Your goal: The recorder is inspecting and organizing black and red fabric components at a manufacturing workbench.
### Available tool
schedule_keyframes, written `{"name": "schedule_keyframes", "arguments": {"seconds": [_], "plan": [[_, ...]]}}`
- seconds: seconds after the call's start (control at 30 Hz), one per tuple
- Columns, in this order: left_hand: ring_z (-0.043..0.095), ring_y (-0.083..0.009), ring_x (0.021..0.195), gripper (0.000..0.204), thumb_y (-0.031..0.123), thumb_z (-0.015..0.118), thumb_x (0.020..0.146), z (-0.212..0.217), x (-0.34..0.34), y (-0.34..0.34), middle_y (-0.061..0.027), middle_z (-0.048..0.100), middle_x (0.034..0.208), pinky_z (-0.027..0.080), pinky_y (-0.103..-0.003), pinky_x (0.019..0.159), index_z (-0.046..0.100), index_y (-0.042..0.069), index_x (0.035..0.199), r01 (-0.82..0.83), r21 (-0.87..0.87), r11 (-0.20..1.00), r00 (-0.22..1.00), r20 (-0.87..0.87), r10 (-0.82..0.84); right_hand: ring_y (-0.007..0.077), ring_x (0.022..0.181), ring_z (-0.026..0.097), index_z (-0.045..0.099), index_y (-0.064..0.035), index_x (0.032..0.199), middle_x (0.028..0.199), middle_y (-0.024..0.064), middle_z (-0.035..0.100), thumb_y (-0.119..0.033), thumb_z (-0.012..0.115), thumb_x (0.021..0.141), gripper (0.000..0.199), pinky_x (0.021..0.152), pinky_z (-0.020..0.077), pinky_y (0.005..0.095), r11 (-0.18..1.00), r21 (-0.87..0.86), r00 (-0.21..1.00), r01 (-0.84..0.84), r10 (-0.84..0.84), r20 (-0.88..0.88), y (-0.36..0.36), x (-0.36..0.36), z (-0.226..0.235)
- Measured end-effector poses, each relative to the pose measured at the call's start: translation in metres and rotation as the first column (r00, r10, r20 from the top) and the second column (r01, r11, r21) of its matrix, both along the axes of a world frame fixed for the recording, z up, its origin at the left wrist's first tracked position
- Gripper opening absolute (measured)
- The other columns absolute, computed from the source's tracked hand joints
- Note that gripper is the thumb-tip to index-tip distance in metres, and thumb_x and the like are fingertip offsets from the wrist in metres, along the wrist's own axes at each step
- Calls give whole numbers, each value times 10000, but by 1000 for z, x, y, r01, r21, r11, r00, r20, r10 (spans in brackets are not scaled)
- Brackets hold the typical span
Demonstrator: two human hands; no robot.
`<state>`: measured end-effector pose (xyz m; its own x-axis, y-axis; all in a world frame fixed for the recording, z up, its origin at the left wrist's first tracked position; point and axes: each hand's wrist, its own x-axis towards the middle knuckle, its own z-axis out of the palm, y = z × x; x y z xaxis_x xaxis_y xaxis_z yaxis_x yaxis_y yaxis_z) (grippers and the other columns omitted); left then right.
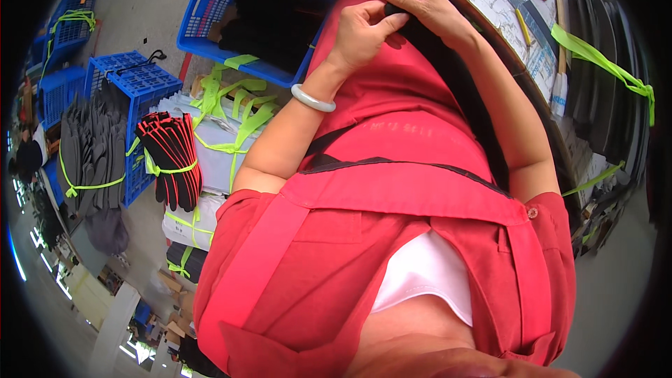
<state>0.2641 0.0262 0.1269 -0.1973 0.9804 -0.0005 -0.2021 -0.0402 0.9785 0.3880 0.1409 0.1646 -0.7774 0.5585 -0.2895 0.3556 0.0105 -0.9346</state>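
Note:
My two hands meet above my red-covered lap (413,84), at the top middle of the view. Between them sits a small black piece (393,10), mostly hidden by fingers; its kind does not show. My left hand (358,33), with a pale bangle (313,100) on its wrist, pinches the piece with thumb and bent fingers. From the other side, my right hand (428,8) closes its thumb and fingers on the same piece. Both hands are nearly touching.
Left of my lap stands a blue crate (189,36) holding black pieces. Tied bundles of black-and-orange pieces (173,157) and grey pieces (94,140) stand further left. At right, a table (514,31) bears a yellow tool (523,26) and a stack of dark pieces (595,35).

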Motion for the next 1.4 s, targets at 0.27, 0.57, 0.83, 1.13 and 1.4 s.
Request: {"name": "schedule_keyframes", "arguments": {"seconds": [0.27, 0.57, 0.83, 1.13, 1.4], "plan": [[642, -137, 598, 118, 89, 679, 873, -5, 2, 3, -57, 650, 743, 526, -233, 538, 646, -25, 873, -6, -26, 1000, 999, 49, 7, 79, 659, 531, 659, -16, 865, 697, -29, 584, -428, 535, 963, 441, 625, 454, 263, 1000, 17, 998, 24, -25, 62, 0, 5, -5], [665, -158, 738, 162, 121, 645, 909, -13, -6, 1, -67, 664, 868, 549, -256, 641, 628, -2, 1013, 162, -71, 984, 962, 235, -141, 50, 681, 586, 657, -55, 935, 788, -24, 637, -405, 535, 970, 372, 640, 491, 205, 950, -291, 988, 111, -137, -70, -1, 19, -20], [615, -136, 939, 418, 7, 704, 827, -6, -2, 9, -32, 636, 999, 502, -263, 860, 562, 41, 1218, 191, 36, 981, 874, 448, -187, 93, 882, 595, 532, -39, 1183, 966, 34, 627, -258, 510, 991, 293, 780, 489, 218, 845, -497, 916, 199, -341, -214, -19, 16, -20], [613, -104, 854, 302, 35, 760, 790, 2, -1, 12, -23, 651, 931, 505, -232, 803, 614, 30, 1055, 86, -21, 996, 815, 576, -58, 114, 872, 562, 585, 4, 1112, 922, 29, 606, -361, 534, 977, 393, 803, 462, 251, 998, -4, 996, -69, 69, 63, -22, 50, 47], [622, -236, 1032, 364, 307, 615, 919, 59, -3, 24, -141, 658, 1051, 504, -367, 919, 598, 5, 1122, 98, 147, 984, 796, 582, -166, 68, 775, 554, 595, 15, 1111, 825, 23, 607, -379, 636, 911, 443, 698, 460, 251, 999, 2, 999, -40, 40, 16, -33, 45, 67]]}}
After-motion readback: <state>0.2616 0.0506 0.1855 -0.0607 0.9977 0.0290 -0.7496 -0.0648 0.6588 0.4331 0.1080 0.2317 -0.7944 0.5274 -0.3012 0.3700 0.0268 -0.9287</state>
